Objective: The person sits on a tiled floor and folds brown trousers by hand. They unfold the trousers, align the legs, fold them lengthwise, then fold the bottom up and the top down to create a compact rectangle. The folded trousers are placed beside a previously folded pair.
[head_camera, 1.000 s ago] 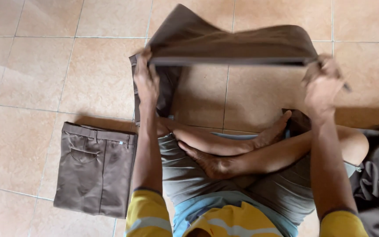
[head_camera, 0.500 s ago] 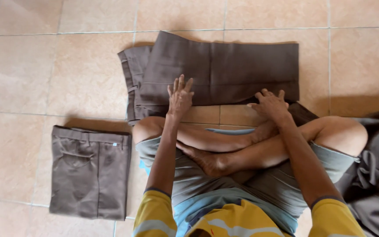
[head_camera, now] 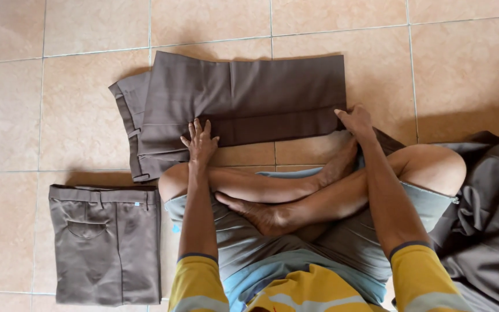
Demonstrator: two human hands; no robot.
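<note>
A pair of brown trousers [head_camera: 244,98] lies folded lengthwise on the tiled floor in front of my crossed legs. My left hand [head_camera: 200,141] rests flat on its near edge, fingers spread, close to the waistband end. At the right near corner, my right hand [head_camera: 354,121] presses on the folded leg end with its fingers on the cloth. Neither hand lifts the fabric.
A second pair of brown trousers [head_camera: 108,242], folded into a square, sits on the floor to my left. A heap of dark brown cloth [head_camera: 486,219] lies by my right knee. Beige floor tiles [head_camera: 463,69] surround everything.
One second ago both hands held the trousers up in the air; they were then laid on the floor, and my hands have since slid apart along the near edge.
</note>
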